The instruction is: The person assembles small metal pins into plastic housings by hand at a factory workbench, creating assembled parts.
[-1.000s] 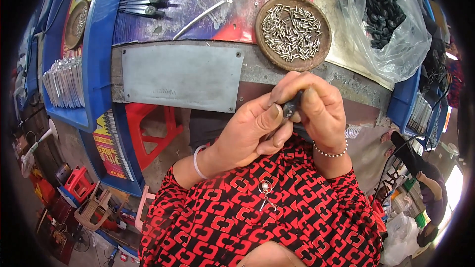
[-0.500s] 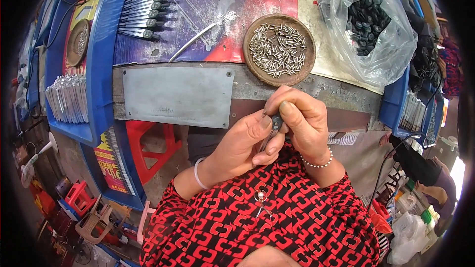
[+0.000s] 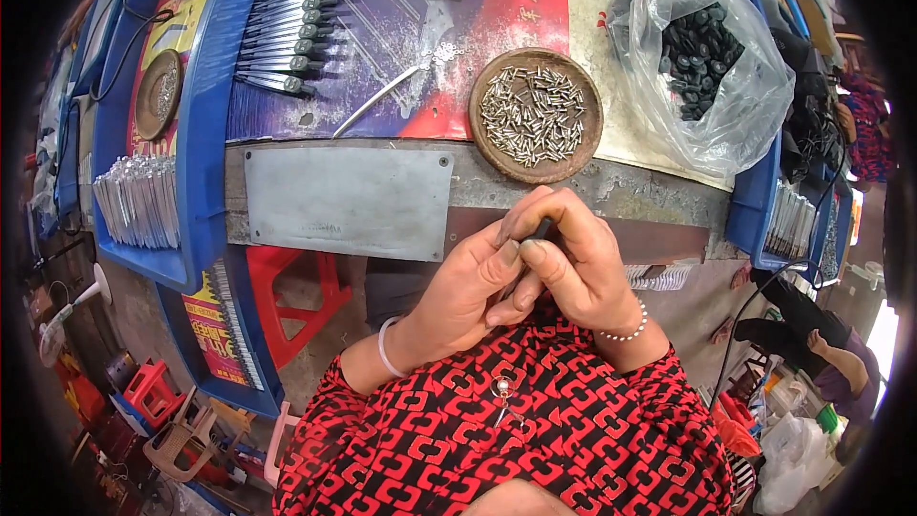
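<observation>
In front of my chest, just short of the bench edge, my left hand [image 3: 478,272] and my right hand [image 3: 573,258] are closed together. A small black plastic end piece [image 3: 543,227] shows between the right fingers and thumb. Its metal strip is hidden behind the left fingers, which are wrapped round it. Both thumbs meet close below the black piece. Beyond my hands a round wooden bowl [image 3: 594,139] holds many small silver metal pins [image 3: 530,115].
A metal plate [image 3: 349,201] is screwed to the bench front. Finished-looking strips with black ends [image 3: 301,48] lie in rows at the back left. A clear plastic bag [image 3: 755,124] of black pieces stands right. Blue trays [image 3: 201,134] with metal strips flank the bench.
The held piece has turned: its black end now stands edge-on, and the metal strip no longer shows. My right fingers have curled over it. The whole view has shifted slightly.
</observation>
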`<action>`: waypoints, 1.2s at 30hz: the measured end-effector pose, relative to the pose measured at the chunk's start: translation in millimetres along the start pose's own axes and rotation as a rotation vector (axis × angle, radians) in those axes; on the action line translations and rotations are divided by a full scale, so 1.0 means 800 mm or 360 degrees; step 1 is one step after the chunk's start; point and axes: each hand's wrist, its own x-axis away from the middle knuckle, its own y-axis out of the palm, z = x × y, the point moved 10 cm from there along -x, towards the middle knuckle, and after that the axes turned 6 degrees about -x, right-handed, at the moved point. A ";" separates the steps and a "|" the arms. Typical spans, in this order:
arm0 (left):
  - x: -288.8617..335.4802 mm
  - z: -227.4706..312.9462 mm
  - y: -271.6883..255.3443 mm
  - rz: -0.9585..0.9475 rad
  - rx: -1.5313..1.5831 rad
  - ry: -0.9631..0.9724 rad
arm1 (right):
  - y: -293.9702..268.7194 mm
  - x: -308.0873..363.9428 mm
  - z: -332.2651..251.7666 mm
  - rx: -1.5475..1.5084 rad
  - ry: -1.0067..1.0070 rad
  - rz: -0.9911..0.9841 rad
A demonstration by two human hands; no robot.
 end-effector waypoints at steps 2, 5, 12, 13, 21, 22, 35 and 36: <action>0.001 0.000 0.007 -0.0006 -0.0001 0.0010 | -0.005 0.002 -0.004 0.0022 -0.0030 0.0113; 0.003 0.004 0.008 -0.0074 -0.0015 0.0030 | -0.026 -0.014 -0.017 0.0176 0.0138 0.0081; 0.003 0.017 0.007 -0.0091 0.0003 0.0083 | -0.041 -0.061 -0.037 0.1790 -0.0292 0.0123; 0.003 0.018 0.006 -0.0096 0.0019 0.0092 | -0.042 -0.064 -0.035 0.1793 -0.0294 0.0125; 0.005 0.023 0.000 -0.0071 0.0091 0.0090 | -0.044 -0.075 -0.031 0.1732 -0.0306 0.0112; 0.006 0.022 -0.002 -0.0057 0.0113 0.0076 | -0.044 -0.076 -0.032 0.1729 -0.0310 0.0105; 0.002 0.019 -0.009 -0.0055 0.0243 0.0061 | -0.064 -0.051 -0.015 0.0036 0.0195 0.0240; 0.001 0.019 -0.009 -0.0049 0.0290 0.0058 | -0.059 -0.047 -0.010 -0.0072 0.0243 0.0200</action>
